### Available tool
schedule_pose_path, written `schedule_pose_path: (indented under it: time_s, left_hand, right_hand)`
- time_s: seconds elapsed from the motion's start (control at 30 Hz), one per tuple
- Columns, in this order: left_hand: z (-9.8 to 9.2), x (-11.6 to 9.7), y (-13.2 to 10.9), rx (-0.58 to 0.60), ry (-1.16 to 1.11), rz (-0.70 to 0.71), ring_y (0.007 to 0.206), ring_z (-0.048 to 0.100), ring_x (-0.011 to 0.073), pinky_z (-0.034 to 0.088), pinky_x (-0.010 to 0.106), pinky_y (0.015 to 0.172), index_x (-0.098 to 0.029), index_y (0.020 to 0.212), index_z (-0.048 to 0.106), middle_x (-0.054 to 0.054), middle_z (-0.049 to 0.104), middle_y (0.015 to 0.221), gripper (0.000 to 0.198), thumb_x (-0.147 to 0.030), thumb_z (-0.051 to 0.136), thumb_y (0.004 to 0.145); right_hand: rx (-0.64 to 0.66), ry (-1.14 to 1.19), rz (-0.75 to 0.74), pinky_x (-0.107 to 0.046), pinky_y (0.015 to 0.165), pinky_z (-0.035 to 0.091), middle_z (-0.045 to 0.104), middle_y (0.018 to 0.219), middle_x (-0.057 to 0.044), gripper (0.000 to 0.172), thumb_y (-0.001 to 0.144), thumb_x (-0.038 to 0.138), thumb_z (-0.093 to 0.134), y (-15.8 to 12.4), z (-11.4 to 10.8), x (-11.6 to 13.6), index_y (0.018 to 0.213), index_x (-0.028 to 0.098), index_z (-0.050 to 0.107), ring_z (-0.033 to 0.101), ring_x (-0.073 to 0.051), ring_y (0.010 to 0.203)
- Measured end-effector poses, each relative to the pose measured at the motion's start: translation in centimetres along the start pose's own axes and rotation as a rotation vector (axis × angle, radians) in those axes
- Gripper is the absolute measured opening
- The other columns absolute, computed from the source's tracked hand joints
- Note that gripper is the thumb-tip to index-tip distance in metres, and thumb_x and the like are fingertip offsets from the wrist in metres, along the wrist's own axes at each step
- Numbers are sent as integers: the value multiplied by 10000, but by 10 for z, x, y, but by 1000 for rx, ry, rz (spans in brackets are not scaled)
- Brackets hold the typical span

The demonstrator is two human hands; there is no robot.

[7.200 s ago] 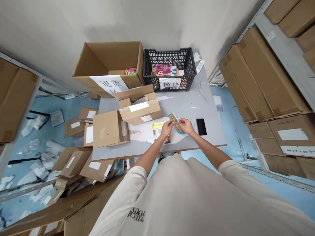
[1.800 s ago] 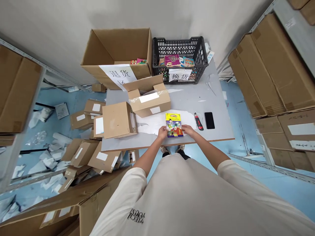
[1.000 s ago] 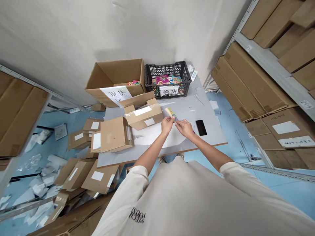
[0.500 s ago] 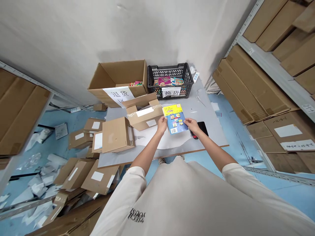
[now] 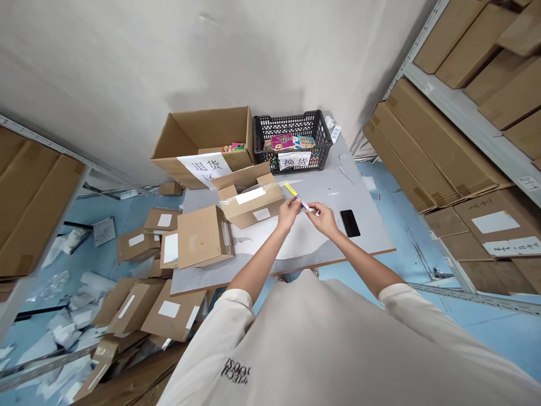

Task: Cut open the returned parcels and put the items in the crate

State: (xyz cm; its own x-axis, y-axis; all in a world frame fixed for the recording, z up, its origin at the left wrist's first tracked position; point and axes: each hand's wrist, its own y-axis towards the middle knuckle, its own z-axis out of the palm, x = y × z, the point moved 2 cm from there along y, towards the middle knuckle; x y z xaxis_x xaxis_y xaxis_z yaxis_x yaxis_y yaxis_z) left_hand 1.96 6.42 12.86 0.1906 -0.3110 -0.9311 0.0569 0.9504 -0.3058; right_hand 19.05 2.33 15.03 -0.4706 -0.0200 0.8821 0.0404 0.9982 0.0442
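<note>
A thin book point(image 5: 291, 190) with a yellow and white spine is held edge-up over the table, so its cover does not show. My left hand point(image 5: 289, 214) grips it from the left with closed fingers. On its near right end, my right hand point(image 5: 322, 217) pinches it. White paper point(image 5: 296, 242) lies on the grey table under both hands. An open cardboard box point(image 5: 253, 210) with white labels stands just left of the book. To the right of my right hand lies a black phone point(image 5: 350, 223).
Behind are a large carton point(image 5: 177, 169) and a black crate point(image 5: 326, 148), both holding books and bearing paper signs. A closed box point(image 5: 198, 239) sits at the table's left. Shelves with cartons point(image 5: 439, 152) flank the table; boxes and crumpled paper litter the left floor.
The book has turned from showing its blue and yellow cover to showing its narrow edge. My hands have come closer together, and the phone is now uncovered by my right arm.
</note>
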Motion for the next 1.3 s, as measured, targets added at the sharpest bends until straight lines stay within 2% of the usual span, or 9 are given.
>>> schedule_pose_path:
  time_s: [0.2, 0.4, 0.57, 0.7, 0.8, 0.97, 1.1, 1.2, 1.3]
  left_hand:
    - [-15, -3, 7, -145, -91, 26, 1048, 801, 270, 652, 408, 942, -169, 1135, 752, 117, 843, 1122, 474, -562, 866, 894]
    - [-50, -16, 9, -148, -57, -4, 1076, 802, 295, 648, 398, 889, -191, 1161, 760, 106, 847, 1181, 415, -507, 840, 904]
    - [-79, -29, 11, -99, -27, -16, 1061, 802, 301, 640, 402, 876, -207, 1188, 754, 97, 850, 1162, 486, -549, 875, 865]
    - [-93, -40, 17, -107, -98, -14, 1042, 805, 290, 639, 401, 878, -209, 1222, 722, 97, 839, 1157, 533, -558, 890, 855]
    - [-91, -42, 16, -96, -167, -25, 1062, 804, 284, 646, 388, 870, -217, 1328, 677, 103, 831, 1191, 610, -532, 908, 858]
    - [-78, -39, 8, 117, -67, -20, 1200, 767, 299, 643, 436, 990, -270, 1596, 565, 119, 780, 1365, 919, -407, 994, 794]
    - [-68, -44, 24, 132, 33, -98, 1057, 776, 250, 646, 380, 890, -291, 1694, 485, 117, 768, 1301, 1050, -357, 1015, 790]
    - [-57, -55, 51, 68, 63, -103, 874, 762, 195, 619, 309, 771, -276, 1691, 497, 66, 771, 1097, 1008, -322, 998, 817]
    - [-42, -68, 86, -31, 46, -65, 776, 730, 155, 588, 265, 723, -210, 1491, 668, 25, 747, 936, 712, -283, 966, 849]
  right_hand:
    - [78, -143, -243, -542, 1268, 437, 766, 1462, -90, 289, 1048, 439, 704, -4, 17, 15, 1268, 313, 843, 642, -349, 1388]
    - [-48, -180, -98, -580, 1280, 430, 675, 1575, -155, 478, 1014, 425, 704, 13, 3, -2, 1452, 238, 743, 587, -385, 1466]
    - [111, 101, 199, -445, 1062, 603, 825, 1284, -124, 463, 942, 493, 794, 15, 4, -14, 1322, 230, 770, 763, -314, 1154]
    - [191, 382, 317, -377, 865, 644, 850, 1018, -90, 497, 862, 573, 884, 12, 18, -12, 1192, 215, 788, 793, -253, 895]
    - [92, 552, 332, -375, 888, 659, 855, 1069, -80, 556, 793, 604, 949, 16, 24, -9, 1173, 233, 781, 797, -223, 884]
    - [-54, 610, 355, -367, 892, 678, 849, 1016, -45, 594, 701, 589, 1021, 36, 17, -13, 1127, 246, 790, 794, -198, 839]
    - [-74, 633, 354, -347, 856, 689, 852, 1004, -32, 578, 688, 545, 1040, 60, 5, -19, 1118, 247, 796, 783, -176, 794]
    - [-86, 647, 371, -326, 826, 692, 851, 958, -21, 485, 728, 473, 1033, 91, -1, -20, 1082, 245, 793, 779, -163, 758]
    - [-79, 666, 405, -285, 775, 681, 849, 922, -17, 358, 788, 367, 1005, 134, -3, -19, 1045, 233, 793, 776, -150, 730]
